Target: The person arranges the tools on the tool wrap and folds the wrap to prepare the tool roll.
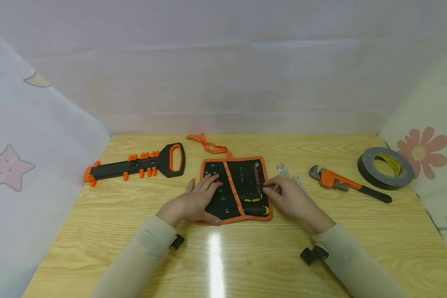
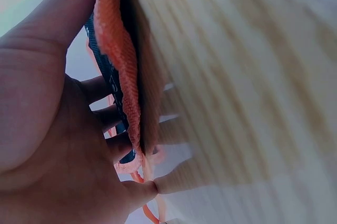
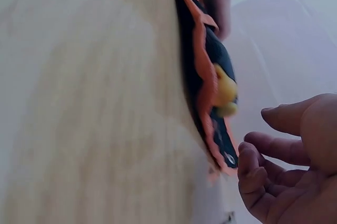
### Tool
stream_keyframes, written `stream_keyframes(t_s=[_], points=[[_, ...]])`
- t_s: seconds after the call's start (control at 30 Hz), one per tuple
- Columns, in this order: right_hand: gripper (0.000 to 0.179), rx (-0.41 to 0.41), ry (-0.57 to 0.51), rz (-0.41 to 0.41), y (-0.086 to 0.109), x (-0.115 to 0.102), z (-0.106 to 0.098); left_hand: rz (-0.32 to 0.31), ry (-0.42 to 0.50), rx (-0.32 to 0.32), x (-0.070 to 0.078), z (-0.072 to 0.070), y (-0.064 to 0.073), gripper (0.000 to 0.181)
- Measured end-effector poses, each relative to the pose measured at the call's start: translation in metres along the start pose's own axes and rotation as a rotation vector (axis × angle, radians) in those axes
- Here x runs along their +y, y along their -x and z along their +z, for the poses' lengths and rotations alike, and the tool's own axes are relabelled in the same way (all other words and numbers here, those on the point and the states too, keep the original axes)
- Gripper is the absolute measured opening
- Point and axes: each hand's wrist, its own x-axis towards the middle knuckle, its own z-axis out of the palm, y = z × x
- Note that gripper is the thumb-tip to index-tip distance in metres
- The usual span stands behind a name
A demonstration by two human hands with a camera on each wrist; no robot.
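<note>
A black tool pouch (image 1: 247, 174) with orange edging and printed numbers lies spread on the table, its orange tie strap (image 1: 212, 147) trailing off the far edge. My left hand (image 1: 193, 203) rests flat on the pouch's left half, fingers extended and thumb by the near edge. Beside the right edge is my right hand (image 1: 292, 198). In the right wrist view its thumb stands apart from the loosely bent fingers (image 3: 276, 148), with nothing between them. Yellow-ended handles (image 3: 225, 90) poke from the pouch pockets. Partly behind the right hand lie several open-ended wrenches (image 1: 282, 169).
On the left lies a black holder (image 1: 115, 169) with orange clips and a looped handle. An orange pipe wrench (image 1: 342, 181) with a black grip lies to the right, and a roll of tape (image 1: 372, 176) beyond it. Cloth sheets (image 1: 223, 82) enclose the table (image 1: 268, 265).
</note>
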Motion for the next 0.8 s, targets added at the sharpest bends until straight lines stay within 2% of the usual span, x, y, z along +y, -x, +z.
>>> stream_keyframes(t_s=[0.17, 0.33, 0.8], points=[[0.022, 0.070, 0.028, 0.022, 0.000, 0.008, -0.015, -0.004, -0.014, -0.004, 0.001, -0.001, 0.000, 0.119], [0.021, 0.109, 0.043, 0.082, -0.001, 0.019, -0.025, -0.006, -0.018, -0.001, 0.001, -0.001, 0.001, 0.119], [0.026, 0.063, 0.074, 0.247, -0.011, 0.032, -0.033, -0.010, -0.019, 0.002, 0.002, -0.001, 0.001, 0.120]])
